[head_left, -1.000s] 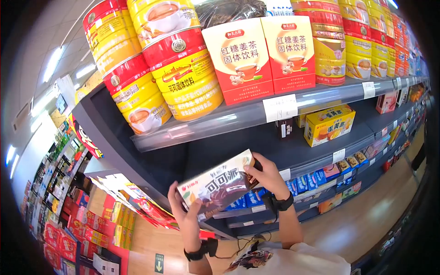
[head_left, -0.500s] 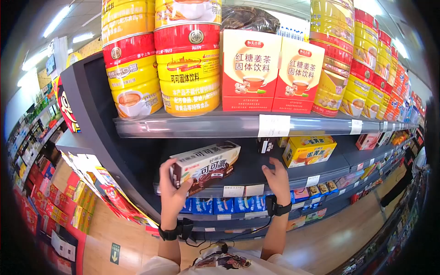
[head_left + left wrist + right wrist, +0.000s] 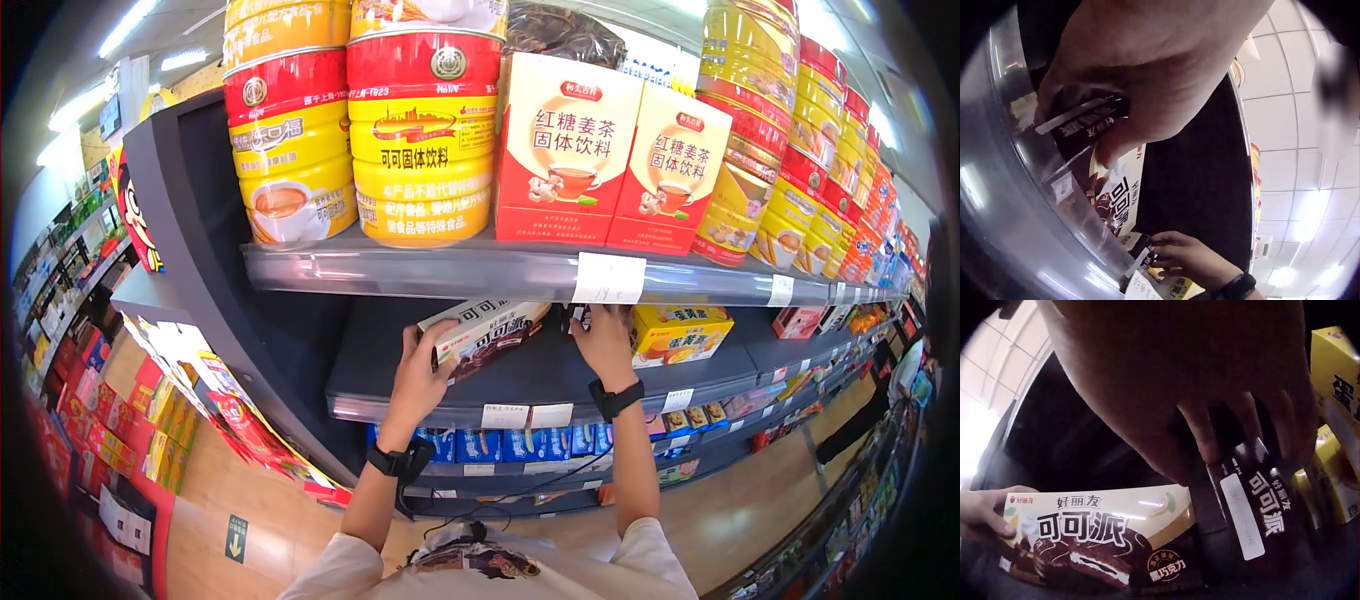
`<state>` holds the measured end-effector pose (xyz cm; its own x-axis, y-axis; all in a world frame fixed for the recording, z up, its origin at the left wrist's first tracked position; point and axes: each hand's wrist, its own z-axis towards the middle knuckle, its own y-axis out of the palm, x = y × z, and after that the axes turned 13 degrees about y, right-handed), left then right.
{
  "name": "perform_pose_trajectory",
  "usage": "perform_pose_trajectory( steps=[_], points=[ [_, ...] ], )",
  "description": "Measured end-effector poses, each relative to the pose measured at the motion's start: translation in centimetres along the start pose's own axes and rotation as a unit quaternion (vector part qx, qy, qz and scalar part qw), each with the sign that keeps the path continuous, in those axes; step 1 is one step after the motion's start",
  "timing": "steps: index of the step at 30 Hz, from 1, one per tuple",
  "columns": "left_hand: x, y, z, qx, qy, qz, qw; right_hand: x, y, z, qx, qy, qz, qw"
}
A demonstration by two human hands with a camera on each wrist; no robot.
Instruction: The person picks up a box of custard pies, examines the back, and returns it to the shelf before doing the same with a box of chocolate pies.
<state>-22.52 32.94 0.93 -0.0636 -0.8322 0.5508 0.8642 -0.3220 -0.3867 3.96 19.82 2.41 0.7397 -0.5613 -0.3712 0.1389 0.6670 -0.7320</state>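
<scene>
On the shelf below the tall tins, my left hand (image 3: pixel 420 372) grips the left end of a cream-and-brown box (image 3: pixel 492 338). In the left wrist view this hand (image 3: pixel 1147 69) has its thumb on the printed front (image 3: pixel 1124 199) and its fingers round the dark end (image 3: pixel 1088 128). My right hand (image 3: pixel 606 352) reaches in under the upper shelf to a small dark box end (image 3: pixel 578 318). Seen from the right wrist, the right hand's (image 3: pixel 1191 381) fingers curl over the dark box (image 3: pixel 1249 509), just right of the cream-and-brown box (image 3: pixel 1100 540); its thumb is hard to make out.
Yellow boxes (image 3: pixel 680 335) stand right of my right hand. Overhead, the upper shelf edge (image 3: pixel 440 275) carries yellow-and-red tins (image 3: pixel 425 140) and red-and-white cartons (image 3: pixel 568 155). Blue packs (image 3: pixel 480 445) line the shelf below. A dark side panel (image 3: pixel 220 270) closes off the left.
The cream-and-brown box has gone from in front of the shelf onto it, then further right and inward with my left hand. My right hand let go of it and moved to the dark box.
</scene>
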Motion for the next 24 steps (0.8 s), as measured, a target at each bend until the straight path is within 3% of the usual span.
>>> perform_pose_trajectory(
  steps=[1,4,5,8,9,12,14,18,24],
  points=[
    [-0.1,0.2,-0.1,-0.001,-0.015,0.006,1.000,-0.1,-0.1,0.5,-0.037,0.019,0.015,0.999],
    [-0.7,0.5,0.7,0.002,-0.030,0.039,0.999,-1.1,0.1,0.5,0.032,-0.005,0.042,0.999],
    [-0.9,0.8,0.7,0.007,-0.028,0.054,0.998,-1.3,0.4,0.7,-0.008,0.017,0.040,0.999],
    [-0.8,1.6,0.5,0.031,-0.021,0.076,0.996,-0.1,2.6,1.1,0.016,-0.092,-0.024,0.995],
    [-0.7,1.8,0.5,0.037,-0.021,0.081,0.996,-0.1,2.9,1.2,-0.005,-0.101,-0.068,0.993],
    [-0.9,2.4,0.6,0.040,-0.023,0.097,0.994,0.2,4.5,2.1,0.060,-0.155,-0.115,0.979],
    [-0.8,2.6,0.7,0.036,-0.033,0.111,0.993,-0.5,5.0,2.0,0.050,-0.149,-0.120,0.980],
    [-1.2,2.5,0.6,0.022,-0.023,0.104,0.994,-5.6,1.6,-0.2,-0.074,-0.078,-0.118,0.987],
    [-2.2,2.6,0.6,0.004,0.005,0.067,0.998,-10.2,-0.3,-4.0,-0.089,-0.133,-0.042,0.986]
  ],
)
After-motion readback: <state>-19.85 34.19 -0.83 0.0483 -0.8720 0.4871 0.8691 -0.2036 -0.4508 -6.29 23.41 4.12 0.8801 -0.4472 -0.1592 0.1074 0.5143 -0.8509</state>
